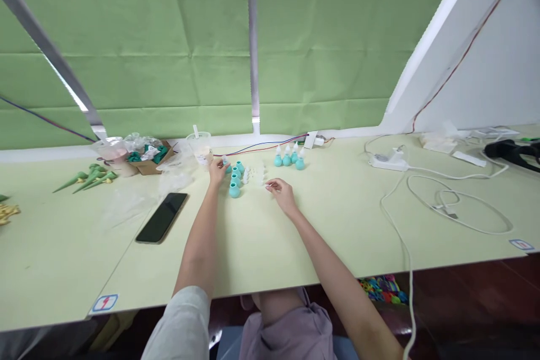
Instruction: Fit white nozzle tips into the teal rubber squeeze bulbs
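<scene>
Head view: my left hand on a teal bottle, my right hand pinching a small white piece.

From here I see the left hand's fingers bent around the teal bottle at their tips; the right thumb and fingertips are pressed together on the piece. Open teal bottles stand just right of the left hand, and loose white pieces lie between both hands. White-tipped bottles stand beyond the right hand. The phone limits me left and nearer of the left hand, the plastic bag directly left. Right of the right hand, the tabletop gives room up to the power strip; its near edge passes under both forearms.
</scene>
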Demonstrator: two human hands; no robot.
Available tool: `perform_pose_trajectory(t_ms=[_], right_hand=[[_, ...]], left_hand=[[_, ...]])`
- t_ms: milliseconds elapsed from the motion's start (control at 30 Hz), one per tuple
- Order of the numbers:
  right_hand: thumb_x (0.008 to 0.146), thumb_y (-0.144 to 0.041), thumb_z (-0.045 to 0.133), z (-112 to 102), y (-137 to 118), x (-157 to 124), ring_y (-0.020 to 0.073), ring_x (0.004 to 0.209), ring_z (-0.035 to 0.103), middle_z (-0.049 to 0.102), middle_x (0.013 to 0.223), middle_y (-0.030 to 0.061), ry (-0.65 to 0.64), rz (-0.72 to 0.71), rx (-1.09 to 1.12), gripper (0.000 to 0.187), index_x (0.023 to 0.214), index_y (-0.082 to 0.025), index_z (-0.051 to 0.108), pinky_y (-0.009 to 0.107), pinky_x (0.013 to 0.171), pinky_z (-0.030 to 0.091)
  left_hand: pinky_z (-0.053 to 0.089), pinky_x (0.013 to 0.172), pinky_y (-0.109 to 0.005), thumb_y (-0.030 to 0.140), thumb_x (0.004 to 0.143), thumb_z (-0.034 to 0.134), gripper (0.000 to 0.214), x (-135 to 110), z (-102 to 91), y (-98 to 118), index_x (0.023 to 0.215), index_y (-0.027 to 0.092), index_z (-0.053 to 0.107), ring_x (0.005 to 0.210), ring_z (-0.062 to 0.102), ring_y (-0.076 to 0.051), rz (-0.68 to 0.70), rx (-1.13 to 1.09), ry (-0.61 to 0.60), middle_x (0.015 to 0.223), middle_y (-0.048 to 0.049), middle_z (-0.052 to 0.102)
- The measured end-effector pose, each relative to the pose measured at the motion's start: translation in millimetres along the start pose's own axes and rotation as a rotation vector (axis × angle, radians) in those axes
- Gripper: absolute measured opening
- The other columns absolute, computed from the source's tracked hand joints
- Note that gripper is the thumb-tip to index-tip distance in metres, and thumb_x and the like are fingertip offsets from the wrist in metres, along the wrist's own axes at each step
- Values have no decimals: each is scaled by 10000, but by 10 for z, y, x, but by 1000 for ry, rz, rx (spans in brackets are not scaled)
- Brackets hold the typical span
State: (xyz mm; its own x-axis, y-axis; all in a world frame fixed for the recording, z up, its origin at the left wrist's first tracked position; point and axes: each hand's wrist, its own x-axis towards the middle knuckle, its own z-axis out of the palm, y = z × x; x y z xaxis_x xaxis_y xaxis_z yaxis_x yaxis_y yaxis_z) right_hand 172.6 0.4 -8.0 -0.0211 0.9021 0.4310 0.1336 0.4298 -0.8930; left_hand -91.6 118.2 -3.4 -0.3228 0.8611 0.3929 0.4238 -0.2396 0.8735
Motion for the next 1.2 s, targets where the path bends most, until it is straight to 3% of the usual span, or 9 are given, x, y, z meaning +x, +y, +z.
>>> perform_pose_trajectory(t_ms=[267, 367, 433, 500, 600, 667, 800, 1000, 1200], right_hand=[[674, -316, 652, 25, -89, -28, 148, 690, 613, 673, 803, 37, -42, 35, 54, 141, 751, -198, 652, 300, 702, 528], [668, -330, 662, 22, -97, -24, 150, 714, 622, 678, 813, 37, -32, 65, 109, 170, 776, -198, 657, 300, 726, 531], [663, -347, 673, 21, -98, -23, 153, 735, 627, 682, 819, 38, -29, 89, 155, 195, 787, -197, 660, 300, 745, 529], [647, -356, 693, 23, -104, -29, 155, 743, 630, 684, 811, 39, -36, 112, 204, 213, 778, -191, 660, 299, 757, 526], [619, -364, 727, 22, -121, -50, 158, 748, 635, 684, 790, 39, -57, 142, 262, 248, 775, -183, 662, 299, 770, 522], [596, -369, 748, 7, -132, -65, 160, 750, 640, 684, 780, 35, -64, 160, 289, 274, 774, -181, 657, 300, 770, 523], [555, -373, 774, -45, -137, -79, 158, 751, 647, 678, 761, 19, -95, 182, 307, 300, 745, -183, 644, 304, 777, 517], [533, -384, 774, -57, -127, -84, 162, 699, 648, 673, 698, 6, -173, 190, 285, 297, 702, -186, 633, 318, 754, 513], [634, -382, 722, -50, -170, -150, 150, 695, 640, 689, 796, 16, -53, 75, 82, 227, 741, -194, 652, 279, 667, 506]], left_hand=[[485, 762, -322, 264, 694, 650, 407, -23, -49, 40, 1074, 144, 568, 956, 584, -207, 4, 81, -44, 1046, -112, 620], [466, 842, -357, 265, 764, 582, 423, -156, -137, 255, 1171, 164, 528, 1076, 524, -228, 115, 127, 66, 1194, -132, 549], [430, 910, -364, 292, 833, 511, 357, -354, -186, 484, 1168, 175, 546, 1107, 502, -224, 272, 195, 149, 1197, -123, 549], [430, 901, -346, 324, 855, 500, 328, -633, -183, 737, 1148, 197, 574, 1051, 539, -214, 354, 254, -23, 1156, -99, 591], [452, 799, -302, 341, 834, 549, 270, -1089, -56, 1030, 1043, 209, 658, 901, 606, -205, 339, 357, -528, 998, -76, 676], [447, 744, -280, 306, 848, 533, 253, -1329, 71, 1118, 1025, 196, 676, 782, 620, -186, 313, 349, -650, 851, -61, 700], [423, 669, -247, 211, 856, 484, 258, -1567, 240, 1095, 998, 193, 698, 673, 608, -159, 284, 299, -516, 729, -32, 694], [403, 619, -237, 259, 884, 427, 295, -1685, 230, 995, 907, 176, 708, 622, 584, -147, 280, 332, -444, 690, -33, 674], [384, 594, -221, 294, 885, 446, 268, -1718, 248, 977, 879, 190, 693, 592, 566, -132, 273, 327, -399, 697, -19, 674]])
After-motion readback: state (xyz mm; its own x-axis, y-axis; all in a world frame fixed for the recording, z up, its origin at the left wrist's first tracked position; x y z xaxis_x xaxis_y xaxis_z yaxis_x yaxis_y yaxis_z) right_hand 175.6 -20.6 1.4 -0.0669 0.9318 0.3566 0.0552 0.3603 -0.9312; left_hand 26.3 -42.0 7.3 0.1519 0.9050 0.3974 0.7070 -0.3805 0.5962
